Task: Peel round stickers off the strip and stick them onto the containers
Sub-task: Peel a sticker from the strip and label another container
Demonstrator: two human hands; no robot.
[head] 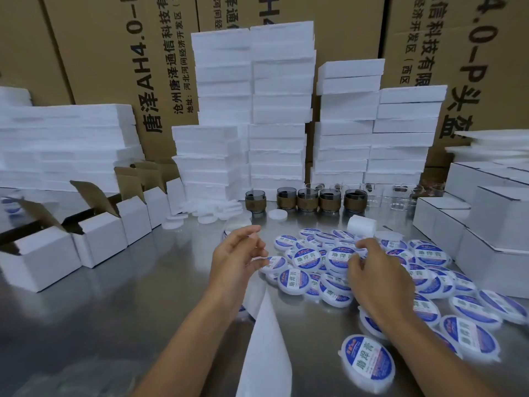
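Steel table [86, 325]; brown cartons [100, 53] stacked behind foam slabs [280, 81]

The left hand [237, 255] and right hand [375, 272] are bare. The forearms [186, 336] are bare too.

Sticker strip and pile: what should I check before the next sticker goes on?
1. Strip within reach: ok, it trails down below the left hand.
2. Left hand's hold on the strip: cannot tell, fingers blurred.
3. Right hand grip: ok, it pinches the edge of a labelled container on the pile.
4. Peeled sticker ready: cannot tell.
5. Bare container in view: not ok, the visible tops in the pile carry blue labels.
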